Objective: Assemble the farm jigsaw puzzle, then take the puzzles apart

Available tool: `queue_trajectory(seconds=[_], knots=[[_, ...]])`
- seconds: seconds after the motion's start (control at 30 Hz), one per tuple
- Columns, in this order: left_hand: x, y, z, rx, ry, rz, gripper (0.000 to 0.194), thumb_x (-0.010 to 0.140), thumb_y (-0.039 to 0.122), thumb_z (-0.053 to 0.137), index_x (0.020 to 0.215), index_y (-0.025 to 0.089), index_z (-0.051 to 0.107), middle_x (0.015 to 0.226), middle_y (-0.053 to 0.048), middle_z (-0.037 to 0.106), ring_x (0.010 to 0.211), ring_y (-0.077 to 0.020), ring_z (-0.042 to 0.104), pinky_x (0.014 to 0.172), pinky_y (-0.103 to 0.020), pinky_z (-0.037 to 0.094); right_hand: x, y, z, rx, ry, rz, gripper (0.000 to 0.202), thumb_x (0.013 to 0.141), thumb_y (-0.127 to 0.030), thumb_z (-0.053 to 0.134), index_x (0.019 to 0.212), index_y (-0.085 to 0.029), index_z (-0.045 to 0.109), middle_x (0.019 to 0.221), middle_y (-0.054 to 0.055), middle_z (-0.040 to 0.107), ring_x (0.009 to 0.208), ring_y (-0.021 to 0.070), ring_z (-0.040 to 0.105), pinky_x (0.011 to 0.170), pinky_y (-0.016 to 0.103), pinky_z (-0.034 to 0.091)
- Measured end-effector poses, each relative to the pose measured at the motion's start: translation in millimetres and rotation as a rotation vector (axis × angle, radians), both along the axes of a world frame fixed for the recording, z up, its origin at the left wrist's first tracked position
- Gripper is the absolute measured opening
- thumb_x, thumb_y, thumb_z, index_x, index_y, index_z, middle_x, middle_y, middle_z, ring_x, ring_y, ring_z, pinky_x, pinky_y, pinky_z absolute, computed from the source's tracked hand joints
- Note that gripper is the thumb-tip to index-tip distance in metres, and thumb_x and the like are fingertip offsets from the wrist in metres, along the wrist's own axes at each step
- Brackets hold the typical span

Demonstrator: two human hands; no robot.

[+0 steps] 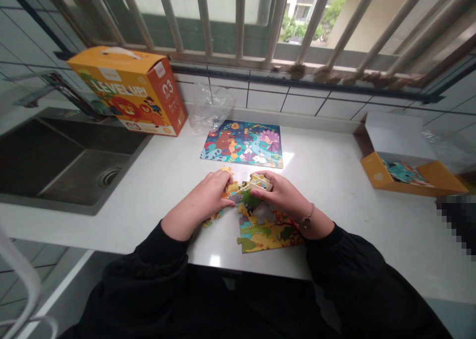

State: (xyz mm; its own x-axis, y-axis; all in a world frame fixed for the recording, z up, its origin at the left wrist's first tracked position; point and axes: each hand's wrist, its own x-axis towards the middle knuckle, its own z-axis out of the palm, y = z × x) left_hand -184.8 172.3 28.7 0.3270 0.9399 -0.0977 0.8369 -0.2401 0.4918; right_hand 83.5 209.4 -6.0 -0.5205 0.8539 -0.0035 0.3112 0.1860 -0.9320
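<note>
My right hand (280,192) holds a small stack of jigsaw puzzle pieces (259,182), their pale backs and edges showing between thumb and fingers. Below it lies a partly joined jigsaw puzzle (273,232) with a green crocodile on yellow ground. My left hand (208,194) curls over more puzzle pieces (232,187) on the counter, thumb and fingers at their edges; the palm hides part of them. Some of these pieces stick out beyond the fingers and below the wrist. Farther back, an assembled dark-blue animal puzzle (243,143) lies flat.
An orange puzzle box (128,91) stands at the back left beside crumpled clear plastic (210,108). To the left is a dark sink (74,165) with a tap (70,93). An open orange-and-white box (405,163) with puzzle parts sits at right. Window bars (240,21) line the back.
</note>
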Motion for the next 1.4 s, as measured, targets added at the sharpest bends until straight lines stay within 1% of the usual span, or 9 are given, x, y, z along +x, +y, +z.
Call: queue_trajectory(seconds=[0.1, 0.2, 0.5, 0.7, 0.8, 0.93, 1.07, 1.23, 1.4], knots=[[0, -2, -4.4, -0.017, -0.067, 0.003, 0.044, 0.084, 0.019, 0.090, 0.118, 0.023, 0.062, 0.106, -0.005, 0.073, 0.098, -0.0292, 0.070, 0.087, -0.040, 0.054, -2, 0, -2.0, 0.037, -0.032, 0.025, 0.060, 0.095, -0.053, 0.086, 0.143, -0.022, 0.072, 0.134, 0.010, 0.080, 0.118, 0.0303, 0.077, 0.104, 0.044, 0.060], [-2, -3, -8.2, 0.054, -0.055, -0.014, 0.047, 0.084, 0.021, 0.092, 0.121, 0.023, 0.064, 0.120, -0.009, 0.075, 0.111, -0.0324, 0.071, 0.097, -0.044, 0.055, -4, 0, -3.3, 0.116, -0.078, 0.021, 0.053, 0.093, -0.047, 0.089, 0.140, -0.024, 0.076, 0.137, 0.010, 0.080, 0.125, 0.0315, 0.075, 0.111, 0.045, 0.057], [-2, 8, -6.6, 0.075, 0.074, -0.080, 0.059, 0.082, 0.017, 0.092, 0.136, 0.022, 0.068, 0.127, -0.013, 0.077, 0.121, -0.0370, 0.070, 0.103, -0.049, 0.055, -10, -7, 0.6, 0.099, -0.146, 0.045, 0.043, 0.094, -0.044, 0.089, 0.129, -0.023, 0.075, 0.122, 0.007, 0.082, 0.107, 0.0268, 0.077, 0.100, 0.041, 0.057], [-3, 19, -5.4, 0.025, 0.028, -0.127, 0.057, 0.083, 0.016, 0.090, 0.135, 0.020, 0.068, 0.124, -0.013, 0.075, 0.118, -0.0338, 0.070, 0.104, -0.045, 0.055, -13, -8, -1.0, 0.234, -0.122, 0.009, 0.043, 0.091, -0.038, 0.092, 0.128, -0.023, 0.075, 0.133, 0.011, 0.077, 0.124, 0.0298, 0.073, 0.111, 0.044, 0.056], [-4, 17, -4.1, 0.021, -0.010, -0.109, 0.060, 0.083, 0.017, 0.089, 0.139, 0.018, 0.066, 0.125, -0.013, 0.074, 0.117, -0.0323, 0.069, 0.103, -0.043, 0.055, -13, -9, -1.6, 0.212, -0.130, 0.016, 0.045, 0.093, -0.039, 0.090, 0.132, -0.023, 0.074, 0.135, 0.011, 0.078, 0.124, 0.0291, 0.074, 0.112, 0.043, 0.056], [-6, 10, -2.8, 0.086, 0.119, -0.070, 0.049, 0.085, 0.029, 0.093, 0.127, 0.017, 0.072, 0.123, -0.016, 0.073, 0.120, -0.0372, 0.066, 0.107, -0.049, 0.054, -13, -10, -2.0, 0.175, -0.159, 0.016, 0.045, 0.095, -0.043, 0.088, 0.134, -0.024, 0.073, 0.129, 0.009, 0.081, 0.116, 0.0289, 0.076, 0.107, 0.043, 0.057], [-7, 10, -3.0, 0.091, 0.216, -0.047, 0.035, 0.084, 0.031, 0.093, 0.108, 0.019, 0.072, 0.121, -0.015, 0.070, 0.118, -0.0372, 0.064, 0.105, -0.048, 0.054, -13, -10, -3.4, 0.204, -0.132, 0.011, 0.045, 0.094, -0.043, 0.089, 0.131, -0.024, 0.073, 0.131, 0.011, 0.079, 0.119, 0.0299, 0.074, 0.109, 0.044, 0.056], [-6, 13, -2.2, 0.061, 0.049, 0.006, 0.038, 0.076, 0.024, 0.093, 0.101, 0.022, 0.065, 0.112, -0.010, 0.071, 0.109, -0.0327, 0.067, 0.096, -0.043, 0.055, -14, -8, -5.1, 0.239, -0.095, 0.025, 0.041, 0.094, -0.042, 0.089, 0.127, -0.025, 0.072, 0.129, 0.010, 0.076, 0.118, 0.0290, 0.072, 0.107, 0.044, 0.056], [3, 6, 2.6, -0.050, -0.224, -0.001, 0.038, 0.087, 0.020, 0.079, 0.121, 0.025, 0.062, 0.102, -0.003, 0.075, 0.091, -0.0250, 0.073, 0.082, -0.036, 0.054, -15, -7, -3.8, 0.233, -0.059, -0.001, 0.038, 0.093, -0.042, 0.089, 0.120, -0.024, 0.068, 0.130, 0.010, 0.075, 0.121, 0.0296, 0.071, 0.110, 0.044, 0.055]])
